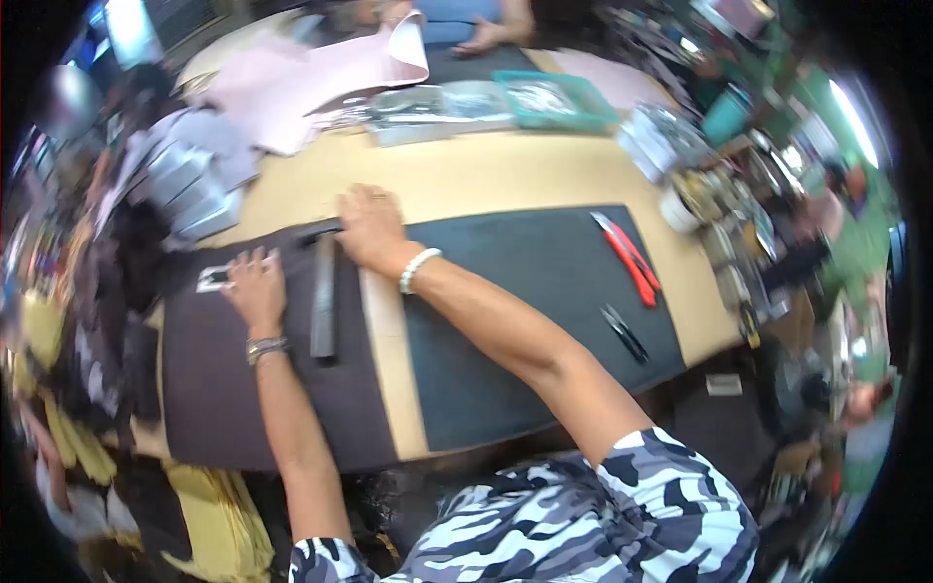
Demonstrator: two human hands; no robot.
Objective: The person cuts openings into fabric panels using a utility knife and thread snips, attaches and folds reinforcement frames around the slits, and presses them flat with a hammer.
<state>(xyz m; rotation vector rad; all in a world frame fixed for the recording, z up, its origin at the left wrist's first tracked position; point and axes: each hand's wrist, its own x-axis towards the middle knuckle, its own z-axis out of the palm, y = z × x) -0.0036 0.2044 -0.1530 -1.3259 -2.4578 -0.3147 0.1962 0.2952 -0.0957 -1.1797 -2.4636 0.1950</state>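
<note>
While the left hand lies with its fingers spread on the brown sheet, just beside a small white card, the right hand is partly curled at the far end of a dark hammer-like tool; because of the blur, I cannot tell whether it pinches this tool. The tool is on the brown sheet, its long axis running from near to far, its crosspiece at the far end.

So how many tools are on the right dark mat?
2: the red-handled tool near the mat's far right corner, and the small snips nearer its front edge. The right forearm may hide more.
</note>
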